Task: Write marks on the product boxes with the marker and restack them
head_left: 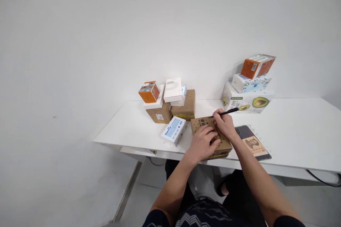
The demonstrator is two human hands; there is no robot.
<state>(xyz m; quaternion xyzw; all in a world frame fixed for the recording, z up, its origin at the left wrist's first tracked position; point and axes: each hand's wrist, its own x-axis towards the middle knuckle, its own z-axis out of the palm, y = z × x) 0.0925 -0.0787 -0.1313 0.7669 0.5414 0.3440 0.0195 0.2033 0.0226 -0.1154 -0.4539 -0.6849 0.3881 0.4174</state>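
Gripping black pen, right hand, brown box

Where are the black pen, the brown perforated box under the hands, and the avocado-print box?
black pen [228, 112], head view, middle of its barrel.
brown perforated box [200, 123], head view, bare top near the far-left corner.
avocado-print box [249, 102], head view, front face.

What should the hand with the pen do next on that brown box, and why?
Probably draw the black pen along the top of the brown box. The right hand holds the pen with its tip down on the box top, and the left hand presses flat on the box, steadying it on the white table.
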